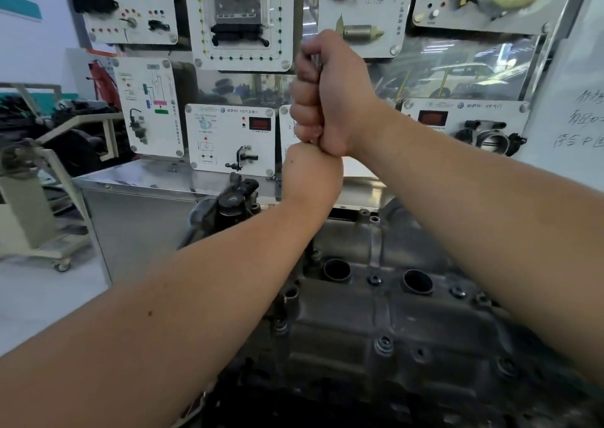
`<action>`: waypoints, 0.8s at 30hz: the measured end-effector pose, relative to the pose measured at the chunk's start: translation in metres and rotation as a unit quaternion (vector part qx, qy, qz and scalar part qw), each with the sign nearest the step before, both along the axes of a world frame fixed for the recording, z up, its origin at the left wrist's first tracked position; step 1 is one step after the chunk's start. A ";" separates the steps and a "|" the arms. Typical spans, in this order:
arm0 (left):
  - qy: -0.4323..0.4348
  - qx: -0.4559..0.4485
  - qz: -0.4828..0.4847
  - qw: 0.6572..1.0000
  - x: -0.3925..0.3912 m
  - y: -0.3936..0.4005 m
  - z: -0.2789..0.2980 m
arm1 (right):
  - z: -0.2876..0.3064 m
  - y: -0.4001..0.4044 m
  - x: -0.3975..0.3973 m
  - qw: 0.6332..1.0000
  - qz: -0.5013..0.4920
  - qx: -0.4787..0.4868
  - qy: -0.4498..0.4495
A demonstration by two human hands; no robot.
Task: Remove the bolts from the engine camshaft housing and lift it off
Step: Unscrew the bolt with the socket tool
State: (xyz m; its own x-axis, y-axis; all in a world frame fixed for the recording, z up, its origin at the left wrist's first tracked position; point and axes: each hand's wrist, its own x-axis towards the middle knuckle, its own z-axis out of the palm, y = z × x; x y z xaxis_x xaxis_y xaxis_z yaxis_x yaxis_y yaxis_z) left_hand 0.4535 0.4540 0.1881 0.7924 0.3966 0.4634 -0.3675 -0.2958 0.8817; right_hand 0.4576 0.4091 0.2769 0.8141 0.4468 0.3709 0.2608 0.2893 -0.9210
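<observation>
The grey metal camshaft housing [376, 316] fills the lower middle, with two round plug holes [336, 269] and several bolts [384, 346] still seated in its flanges. Above its far end my two fists are stacked one on the other. My right hand [330, 97] is on top, fingers curled tight round an upright tool handle [315, 61], of which only a sliver of metal shows between the fingers. My left hand [310, 176] sits directly beneath it, seen from the back, wrapped round the same tool. The shaft and tip are hidden behind my hands and left forearm.
A dark engine component [233, 199] stands at the housing's far left end. Behind is a steel cabinet [140, 218] carrying white training panels [228, 136] with sensors and a throttle body [493, 138]. A wheeled stand [39, 218] is on the floor at left.
</observation>
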 end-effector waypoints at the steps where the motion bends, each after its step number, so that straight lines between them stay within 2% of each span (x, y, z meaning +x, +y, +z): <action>1: 0.001 -0.036 -0.021 0.999 0.010 0.001 -0.001 | 0.000 -0.001 0.002 1.000 0.015 0.001 0.002; 2: -0.002 -0.005 -0.011 1.000 0.015 0.001 -0.002 | 0.000 -0.002 0.004 1.000 0.022 0.004 0.003; 3: 0.010 -0.027 -0.013 1.000 0.009 0.002 0.000 | 0.000 -0.002 0.004 1.000 0.025 0.006 0.004; 4: 0.018 -0.010 -0.015 1.000 0.014 0.005 -0.002 | 0.000 -0.002 0.005 1.000 0.024 0.008 0.004; 8: 0.035 0.012 -0.083 0.996 0.006 0.004 0.003 | -0.001 -0.004 0.002 1.000 0.003 0.026 0.006; 9: 0.033 -0.007 -0.092 0.995 0.003 0.004 0.004 | -0.002 -0.003 0.000 1.000 -0.008 0.028 0.004; 11: 0.053 -0.021 -0.090 0.994 0.001 0.007 0.003 | -0.005 0.001 -0.005 0.999 -0.041 0.029 -0.002; 13: 0.068 -0.012 -0.077 0.995 0.001 0.008 0.000 | -0.011 0.005 -0.010 0.991 -0.124 0.014 -0.040; 16: 0.052 0.077 -0.069 0.993 0.002 0.011 -0.002 | -0.025 0.008 -0.017 0.944 -0.297 -0.024 -0.142; 18: 0.016 0.139 -0.069 0.988 0.000 0.015 -0.005 | -0.036 0.003 -0.019 0.910 -0.363 -0.044 -0.196; 22: 0.033 0.233 -0.042 0.971 -0.008 0.015 0.000 | -0.047 -0.007 -0.018 0.890 -0.381 -0.110 -0.227; 24: 0.090 0.337 -0.038 0.936 -0.013 0.013 0.014 | -0.047 -0.012 -0.016 0.900 -0.368 -0.097 -0.215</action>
State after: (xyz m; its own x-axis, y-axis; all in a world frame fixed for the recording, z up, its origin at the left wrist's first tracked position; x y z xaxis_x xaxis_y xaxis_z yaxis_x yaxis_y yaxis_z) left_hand 0.4409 0.4674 0.2024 0.8956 0.0014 0.4448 -0.2738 -0.7863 0.5538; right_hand 0.4418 0.3973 0.2302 0.7166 -0.0632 0.6946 0.6596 -0.2624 -0.7044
